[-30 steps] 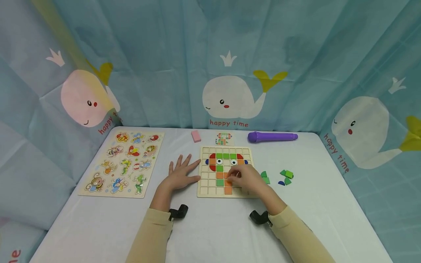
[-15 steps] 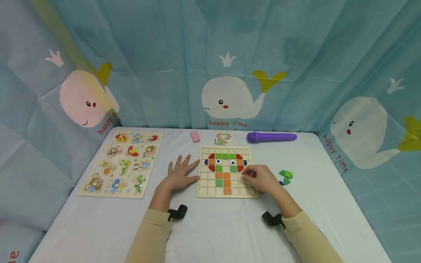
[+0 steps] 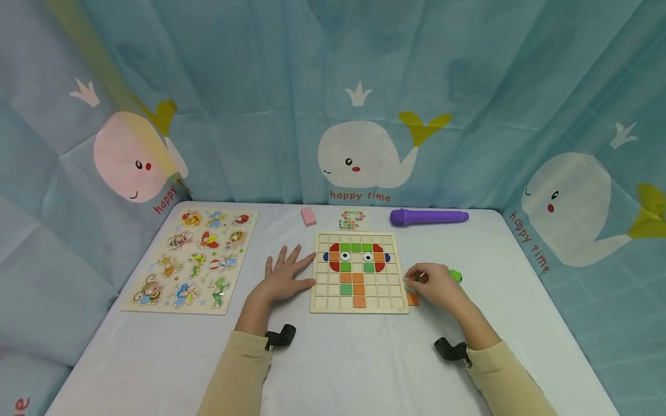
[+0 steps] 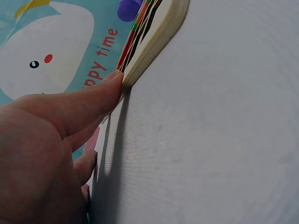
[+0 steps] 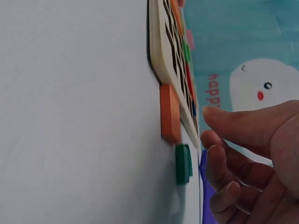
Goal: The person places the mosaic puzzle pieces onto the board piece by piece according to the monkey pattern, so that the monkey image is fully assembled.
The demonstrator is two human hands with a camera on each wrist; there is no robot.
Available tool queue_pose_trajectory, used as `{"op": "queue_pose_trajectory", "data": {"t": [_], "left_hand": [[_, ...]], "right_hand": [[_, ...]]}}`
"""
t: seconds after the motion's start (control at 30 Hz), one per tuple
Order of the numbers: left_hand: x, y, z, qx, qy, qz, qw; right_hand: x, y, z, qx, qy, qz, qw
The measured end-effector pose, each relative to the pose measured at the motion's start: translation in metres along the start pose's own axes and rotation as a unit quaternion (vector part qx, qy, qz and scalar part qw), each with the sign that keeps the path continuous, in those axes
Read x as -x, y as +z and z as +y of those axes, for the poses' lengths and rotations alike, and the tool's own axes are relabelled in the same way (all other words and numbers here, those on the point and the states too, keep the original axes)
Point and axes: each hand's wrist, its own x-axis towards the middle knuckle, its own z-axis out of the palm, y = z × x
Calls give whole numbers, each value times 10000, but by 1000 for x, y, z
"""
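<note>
A wooden grid board [image 3: 322, 300] lies mid-table, carrying red, green, orange and blue tiles and two eye tiles. My left hand [image 3: 283, 280] rests on the table with fingers spread; its index fingertip and thumb [image 4: 103, 93] are at the board's left edge. Just beyond the right edge is my right hand [image 3: 437, 283], above the loose pieces, fingers loosely bent. In the right wrist view its thumb [image 5: 224, 116] and fingers stand apart with nothing between them. Below it are an orange tile [image 5: 170, 114] against the board and a green piece [image 5: 182, 164]. Another green piece [image 3: 455, 275] shows behind the hand.
At the left lies an insect peg puzzle [image 3: 198, 260]. Behind the board are a pink block [image 3: 309, 216], a small pattern card [image 3: 354, 219] and a purple toy microphone [image 3: 429, 217]. A whale-print curtain [image 3: 250, 144] closes off the back and sides.
My right hand has left the orange tile in the board's lower middle and moved right, past the board's edge to the loose pieces. My left hand has stayed put.
</note>
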Motion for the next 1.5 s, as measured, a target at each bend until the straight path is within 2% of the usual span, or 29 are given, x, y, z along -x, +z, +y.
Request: {"op": "queue_pose_trajectory", "data": {"t": [0.2,0.47,0.9,1.27,1.37,1.5], "left_hand": [[1,-1,2,3,-18,20,10000],[2,-2,2,4,-23,-10,10000],[3,-2,3,15,-1,-1,10000],[1,-1,1,12,16,12,10000],[1,-1,2,38,26,9,10000],[2,-1,2,13,12,29,10000]], "right_hand": [[3,-6,15,10,89,8,10000],[7,-9,23,169,184,-43,9997],[8,-10,28,303,269,-180,9990],[9,-14,24,201,321,-442,9983],[9,-14,25,172,373,-453,9981],[8,-12,26,97,246,-337,9991]]}}
